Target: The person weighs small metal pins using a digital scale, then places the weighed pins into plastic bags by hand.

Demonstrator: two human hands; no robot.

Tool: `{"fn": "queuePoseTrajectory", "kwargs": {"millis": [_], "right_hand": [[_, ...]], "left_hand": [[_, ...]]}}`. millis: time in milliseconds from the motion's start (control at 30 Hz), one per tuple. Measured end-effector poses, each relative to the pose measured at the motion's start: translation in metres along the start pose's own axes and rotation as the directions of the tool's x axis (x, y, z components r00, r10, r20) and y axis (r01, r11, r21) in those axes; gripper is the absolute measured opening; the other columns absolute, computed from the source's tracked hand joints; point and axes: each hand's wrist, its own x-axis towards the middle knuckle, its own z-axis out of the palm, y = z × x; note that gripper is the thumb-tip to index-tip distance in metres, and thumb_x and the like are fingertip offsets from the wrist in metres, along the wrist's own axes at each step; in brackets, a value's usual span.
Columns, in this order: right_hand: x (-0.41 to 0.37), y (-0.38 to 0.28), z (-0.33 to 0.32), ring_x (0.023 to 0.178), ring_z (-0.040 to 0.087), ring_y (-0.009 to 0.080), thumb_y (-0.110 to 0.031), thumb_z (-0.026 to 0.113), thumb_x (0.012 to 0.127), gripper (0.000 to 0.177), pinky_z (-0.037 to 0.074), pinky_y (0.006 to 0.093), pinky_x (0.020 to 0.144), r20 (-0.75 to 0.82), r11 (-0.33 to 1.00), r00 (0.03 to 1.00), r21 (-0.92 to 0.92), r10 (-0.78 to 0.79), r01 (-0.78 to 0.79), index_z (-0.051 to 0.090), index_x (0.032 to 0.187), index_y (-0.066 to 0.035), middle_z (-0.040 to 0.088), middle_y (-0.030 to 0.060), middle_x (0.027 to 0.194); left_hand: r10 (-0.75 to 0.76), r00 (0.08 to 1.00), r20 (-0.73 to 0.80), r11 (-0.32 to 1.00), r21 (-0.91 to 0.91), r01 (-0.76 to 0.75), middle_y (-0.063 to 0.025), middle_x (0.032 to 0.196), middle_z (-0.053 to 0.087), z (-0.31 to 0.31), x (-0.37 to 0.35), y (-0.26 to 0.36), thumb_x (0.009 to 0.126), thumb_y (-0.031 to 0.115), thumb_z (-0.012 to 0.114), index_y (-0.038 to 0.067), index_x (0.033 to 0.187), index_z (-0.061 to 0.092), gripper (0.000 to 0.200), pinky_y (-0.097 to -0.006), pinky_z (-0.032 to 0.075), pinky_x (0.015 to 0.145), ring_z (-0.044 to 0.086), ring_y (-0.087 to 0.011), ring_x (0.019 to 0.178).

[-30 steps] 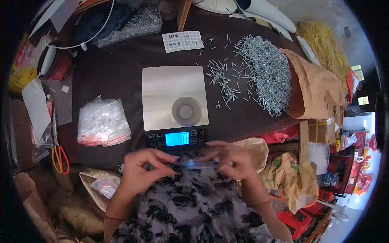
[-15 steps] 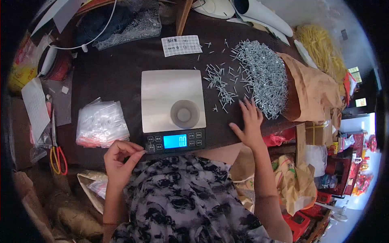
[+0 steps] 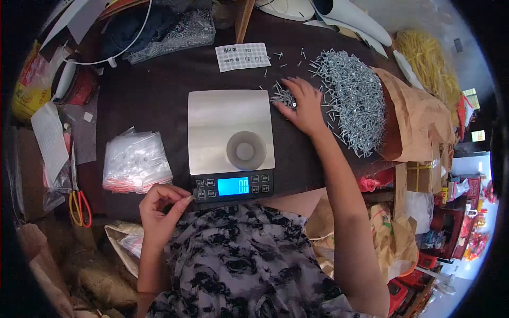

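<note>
A digital scale [image 3: 228, 116] with a steel plate lies in front of me, a round grey dish [image 3: 244, 151] on its plate and its blue display lit. My left hand [image 3: 161, 209] rests by the scale's lower left corner, thumb and forefinger pinched; whatever is between them is too small to make out. To the right of the scale, my right hand [image 3: 305, 106] curves over a small group of silvery screws [image 3: 282, 94], thumb and fingers apart around them. Its palm hides some of them. A large heap of screws [image 3: 355, 106] spreads just beyond this hand.
Left of the scale lies a stack of clear zip bags [image 3: 137, 161]. A brown paper bag [image 3: 413, 116] borders the heap. Behind the scale is a sheet of round stickers [image 3: 243, 57]. Scissors [image 3: 79, 206] lie far left, and a clear box of screws [image 3: 185, 34] stands at the back.
My right hand has moved up and left, from the heap's lower edge to the small group of screws, its fingers now curled more. My left hand keeps its pinch beside the scale.
</note>
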Motion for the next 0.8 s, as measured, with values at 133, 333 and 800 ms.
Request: {"fn": "queuePoseTrajectory", "kwargs": {"millis": [133,333,800], "right_hand": [[0.000,-0.007,-0.002,0.100,0.055,0.0314,-0.038,0.070,0.076,0.040,0.039,0.0435,0.083,0.018,0.995,0.999,-0.092,0.050,-0.048,0.058,0.100,-0.009,0.058,0.0102,0.103],[-0.011,-0.004,-0.004,0.071,0.061,0.0301,-0.030,0.070,0.079,0.029,0.045,0.0368,0.059,-0.018,0.994,0.995,-0.054,0.097,-0.098,0.057,0.086,-0.005,0.059,0.0121,0.080],[0.007,0.002,-0.049,0.040,0.030,0.0079,-0.026,0.051,0.093,0.022,0.023,0.0201,0.032,0.592,-0.716,0.681,0.684,0.432,-0.139,0.049,0.078,-0.011,0.041,-0.0006,0.061]], "left_hand": [[0.016,1.000,-0.018,0.999,0.028,-0.016,-0.0132,0.089,0.064,-0.001,-0.001,0.000,0.082,-0.008,0.063,0.001,0.085,0.052,0.015,-0.0293,0.052,0.076,0.063,-0.0154,0.080],[0.030,0.999,-0.028,0.999,0.030,-0.029,-0.0125,0.088,0.064,-0.005,-0.002,-0.002,0.082,-0.007,0.063,0.001,0.085,0.052,0.014,-0.0288,0.052,0.075,0.062,-0.0154,0.080],[0.022,0.999,-0.041,0.999,0.031,-0.021,-0.0119,0.087,0.064,-0.003,-0.001,-0.006,0.082,-0.007,0.065,0.001,0.083,0.052,0.015,-0.0277,0.052,0.075,0.063,-0.0147,0.080]]}}
